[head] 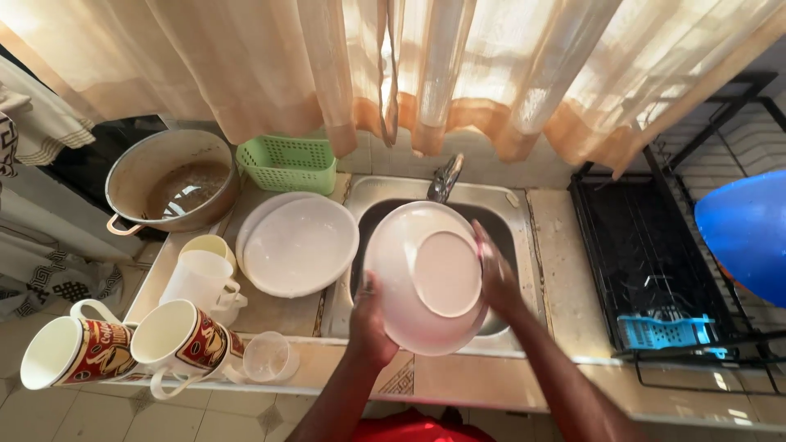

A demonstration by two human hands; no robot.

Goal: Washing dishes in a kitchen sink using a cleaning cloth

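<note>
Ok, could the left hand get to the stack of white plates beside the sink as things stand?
Probably yes, but not freely: the left hand is holding the white bowl over the sink. The plates lie just to its left, with nothing between them. It would have to let go first.

A tiled counter (458, 381) carries everything, with a steel sink (491, 196) set into its middle. Left of the sink lie stacked white plates (299, 245). At the back left corner stand a big pot (172, 184) and a green basket (286, 164). Near the front left edge lie two printed mugs (123, 344), a white jug (201, 282) and a clear cup (268, 358). A black rack (647, 270) stands on the right end.
</note>
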